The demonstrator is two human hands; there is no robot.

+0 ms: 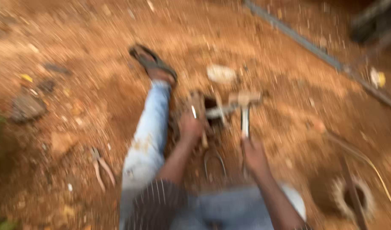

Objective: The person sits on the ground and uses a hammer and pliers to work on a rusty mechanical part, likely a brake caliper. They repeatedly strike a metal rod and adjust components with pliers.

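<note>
The picture is blurred by motion. My right hand point(253, 154) grips the handle of a hammer point(244, 104), whose head is raised over a small hole in the red earth. My left hand point(190, 127) is closed around a thin upright metal tool, perhaps a chisel point(195, 111), next to a pale pipe piece point(219, 111) in the hole. My left leg in light jeans point(149, 136) stretches forward, ending in a dark sandal point(153, 63).
Pliers point(101, 167) lie on the dirt left of my leg. A metal loop point(214, 162) lies between my arms. A stone point(27, 106) sits far left, a long pipe point(323, 55) runs at top right, and a round ring with a yellow cord point(353, 196) is at lower right.
</note>
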